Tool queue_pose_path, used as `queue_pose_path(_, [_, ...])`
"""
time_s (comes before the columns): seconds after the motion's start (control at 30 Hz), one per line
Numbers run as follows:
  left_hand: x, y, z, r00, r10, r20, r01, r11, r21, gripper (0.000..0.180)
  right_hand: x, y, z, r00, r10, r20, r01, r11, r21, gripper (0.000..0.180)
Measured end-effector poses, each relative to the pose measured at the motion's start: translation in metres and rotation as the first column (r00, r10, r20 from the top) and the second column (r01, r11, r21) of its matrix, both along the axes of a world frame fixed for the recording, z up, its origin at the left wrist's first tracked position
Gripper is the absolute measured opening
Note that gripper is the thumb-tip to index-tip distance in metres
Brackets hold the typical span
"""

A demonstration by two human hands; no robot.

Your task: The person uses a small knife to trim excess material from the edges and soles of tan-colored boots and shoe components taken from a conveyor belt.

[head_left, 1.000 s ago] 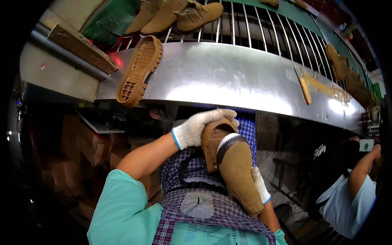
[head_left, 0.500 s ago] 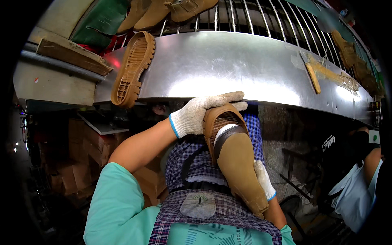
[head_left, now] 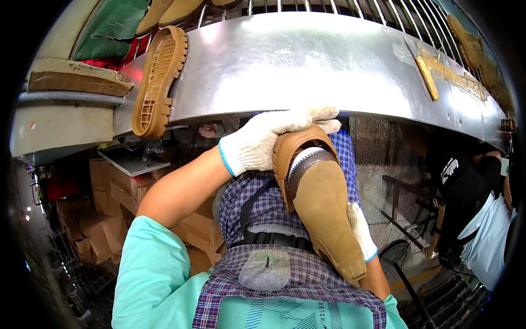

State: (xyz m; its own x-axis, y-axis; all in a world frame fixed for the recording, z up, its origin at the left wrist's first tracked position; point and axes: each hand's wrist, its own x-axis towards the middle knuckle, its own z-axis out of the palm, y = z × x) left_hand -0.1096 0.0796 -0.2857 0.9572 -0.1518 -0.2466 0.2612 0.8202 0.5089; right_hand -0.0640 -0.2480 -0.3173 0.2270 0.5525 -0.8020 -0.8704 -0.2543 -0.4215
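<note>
A tan boot (head_left: 323, 214) is held in front of the checked apron: the gloved left hand (head_left: 268, 140) is closed in a grip over its collar, and the gloved right hand (head_left: 360, 230) is wrapped under its toe end. Just above the left grip, a curved metal conveyor guard (head_left: 307, 66) is seen, with a tan sole (head_left: 159, 79) leaned on it to the upper left. Cardboard boxes (head_left: 109, 192) are stacked low to the left, and another person (head_left: 471, 186) is seen to the right.

The boot (head_left: 323, 219) hides most of the right hand (head_left: 361, 233), so its grip cannot be told. Tan shoes (head_left: 164, 11) on the rack (head_left: 350, 8) run off the top edge.
</note>
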Motion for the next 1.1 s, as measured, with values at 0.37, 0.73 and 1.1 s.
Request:
queue_pose_path(0.37, [-0.001,-0.007,0.001,0.998,-0.038,0.051,0.034,0.997,0.076,0.079,0.003,0.005,0.002,0.998,-0.011,-0.062,0.008,0.999,-0.046,0.049])
queue_pose_path(0.73, [0.0,-0.01,-0.002,0.997,-0.075,0.033,0.071,0.991,0.116,0.077,0.001,-0.001,-0.008,1.0,0.017,-0.023,-0.018,0.999,-0.042,0.052])
queue_pose_path(1.1, [0.005,-0.009,-0.008,0.995,-0.094,0.044,0.086,0.982,0.168,0.071,0.0,0.0,-0.006,0.997,0.056,0.046,-0.055,0.998,-0.021,0.055])
